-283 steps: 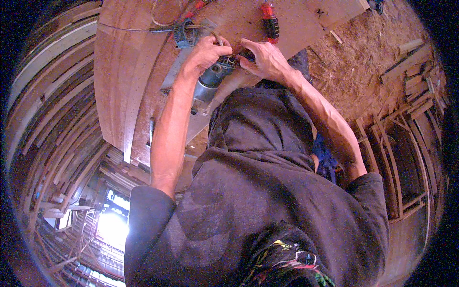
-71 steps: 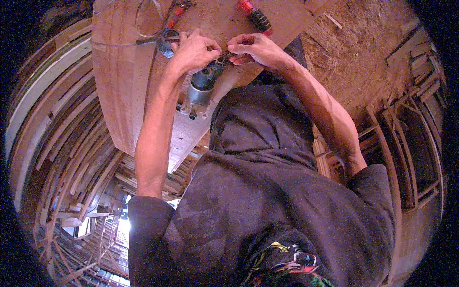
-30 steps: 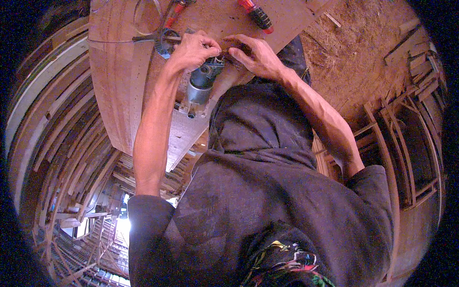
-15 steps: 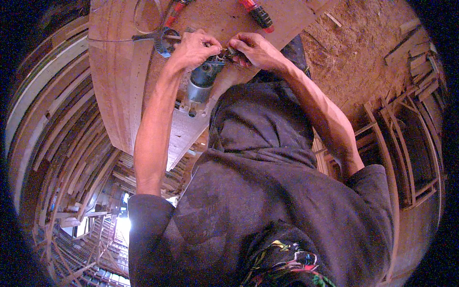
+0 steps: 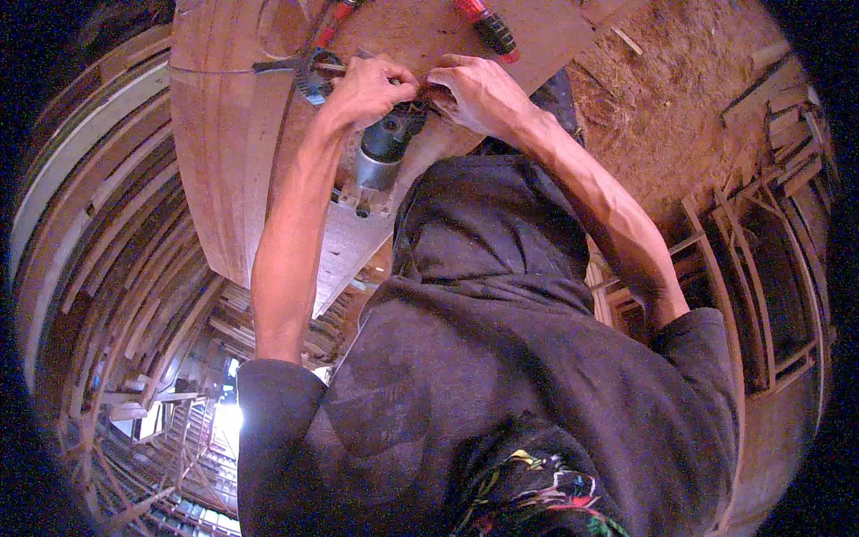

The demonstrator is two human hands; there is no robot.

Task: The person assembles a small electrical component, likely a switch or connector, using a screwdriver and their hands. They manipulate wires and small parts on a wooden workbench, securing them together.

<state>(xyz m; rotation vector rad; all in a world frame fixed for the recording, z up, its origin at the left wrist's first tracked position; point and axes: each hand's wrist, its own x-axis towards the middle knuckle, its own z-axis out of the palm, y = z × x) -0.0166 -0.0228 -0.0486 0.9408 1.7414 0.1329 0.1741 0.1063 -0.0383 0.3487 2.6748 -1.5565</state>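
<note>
A power tool with a dark and silver cylindrical body (image 5: 378,157) lies on the wooden work surface (image 5: 224,170), its upper end at my fingers. My left hand (image 5: 371,93) is closed in a pinch above that end. Facing it, my right hand (image 5: 476,91) has thumb and fingers pressed together, turned so that its back shows. Whatever is between the fingertips is too small to make out; thin wire-like bits show just under them. Beside my left hand lies a blue ring-shaped part (image 5: 313,82), with a dark cord (image 5: 276,66) running off to the left.
Beyond my hands lie a tool with a red and black handle (image 5: 490,32) and another red-handled tool (image 5: 336,21). Long stacked boards (image 5: 98,215) line the left. Sawdust (image 5: 662,107) and wood scraps cover the floor at right, near wooden frames (image 5: 761,286).
My right hand has rolled over, so its back shows more and its fingertips less. My left hand has shifted very slightly right, still pinching. The picture has shifted slightly.
</note>
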